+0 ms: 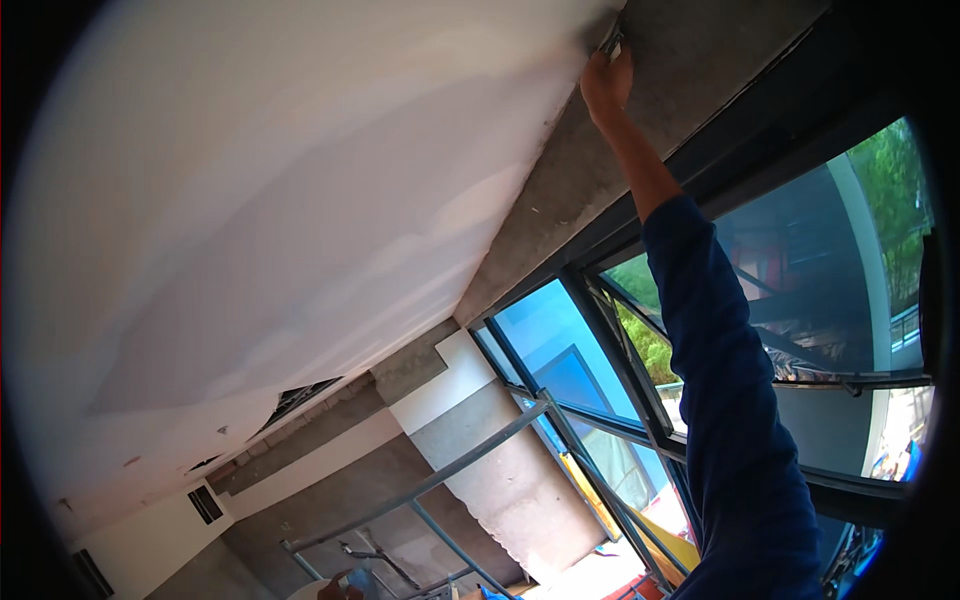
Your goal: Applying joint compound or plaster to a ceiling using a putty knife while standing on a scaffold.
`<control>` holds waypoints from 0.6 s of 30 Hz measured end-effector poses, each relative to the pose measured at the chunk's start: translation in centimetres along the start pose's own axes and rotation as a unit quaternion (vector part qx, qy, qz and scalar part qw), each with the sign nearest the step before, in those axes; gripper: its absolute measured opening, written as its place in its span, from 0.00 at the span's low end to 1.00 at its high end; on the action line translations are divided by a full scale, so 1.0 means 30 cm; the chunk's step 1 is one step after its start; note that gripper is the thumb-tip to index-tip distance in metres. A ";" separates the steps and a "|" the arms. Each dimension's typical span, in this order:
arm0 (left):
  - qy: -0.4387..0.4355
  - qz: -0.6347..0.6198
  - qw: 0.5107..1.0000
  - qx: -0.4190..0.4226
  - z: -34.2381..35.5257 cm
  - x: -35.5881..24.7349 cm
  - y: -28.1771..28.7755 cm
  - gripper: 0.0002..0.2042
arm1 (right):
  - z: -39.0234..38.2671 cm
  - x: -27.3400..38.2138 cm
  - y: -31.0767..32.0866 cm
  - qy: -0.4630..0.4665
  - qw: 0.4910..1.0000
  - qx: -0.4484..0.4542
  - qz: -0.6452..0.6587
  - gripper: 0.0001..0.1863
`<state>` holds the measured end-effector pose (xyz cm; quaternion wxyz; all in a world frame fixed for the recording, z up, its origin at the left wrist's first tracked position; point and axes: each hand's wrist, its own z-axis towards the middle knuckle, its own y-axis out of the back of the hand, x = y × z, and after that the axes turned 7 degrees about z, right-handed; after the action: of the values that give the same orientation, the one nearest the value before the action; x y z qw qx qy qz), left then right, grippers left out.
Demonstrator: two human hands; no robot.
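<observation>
My right hand [607, 82] is raised high, at the line where the pale ceiling [330, 170] meets the bare grey wall strip [570, 195] above the windows. Its fingers are closed round a putty knife [612, 42], of which only a small part shows. The blade end is up against the ceiling edge, in a dark shadow, and its exact contact is hard to make out. A dark blue sleeve [735, 400] covers most of my right arm. My left hand is out of the picture.
Dark-framed windows [800, 270] run along the right, one sash tilted out. Metal scaffold tubing [430, 485] stands below. The ceiling has a dark ragged opening [295, 402] farther off. Patchy grey and white walls [500, 470] close the far end.
</observation>
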<state>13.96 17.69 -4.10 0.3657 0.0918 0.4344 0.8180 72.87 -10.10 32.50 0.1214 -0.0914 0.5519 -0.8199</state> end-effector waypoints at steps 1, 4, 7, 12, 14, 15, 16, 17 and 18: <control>0.000 0.001 1.000 -0.002 -0.012 0.027 -0.006 0.20 | 0.000 0.005 0.004 -0.001 1.000 0.006 -0.015 0.26; 0.012 0.020 0.999 0.031 -0.046 0.159 -0.066 0.19 | -0.037 0.068 -0.049 0.013 1.000 -0.023 -0.005 0.27; -0.060 0.074 0.995 -0.014 -0.046 0.201 -0.100 0.16 | -0.206 0.246 -0.125 0.025 1.000 0.000 -0.012 0.30; -0.088 0.081 0.993 0.015 -0.005 0.226 -0.180 0.16 | -0.422 0.402 -0.076 0.120 0.987 0.072 0.076 0.27; -0.065 0.049 0.997 0.016 -0.022 0.148 -0.169 0.16 | -0.381 0.360 -0.020 0.108 0.987 0.073 0.091 0.24; -0.045 0.020 0.999 0.014 -0.030 0.117 -0.165 0.16 | -0.316 0.298 0.007 0.110 0.990 0.045 0.070 0.24; -0.048 0.019 0.999 0.016 -0.031 0.128 -0.174 0.16 | -0.241 0.233 0.020 0.141 0.988 0.014 0.054 0.27; -0.050 0.019 0.998 0.013 -0.038 0.159 -0.184 0.17 | -0.181 0.174 0.020 0.133 0.990 -0.022 0.035 0.25; -0.049 0.019 0.999 0.009 -0.045 0.181 -0.187 0.17 | -0.128 0.135 0.026 0.109 0.993 -0.023 0.029 0.26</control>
<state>12.35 22.49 -10.18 0.3695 0.1433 0.4219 0.8154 68.00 -8.20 30.41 0.0825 0.0119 0.5831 -0.8081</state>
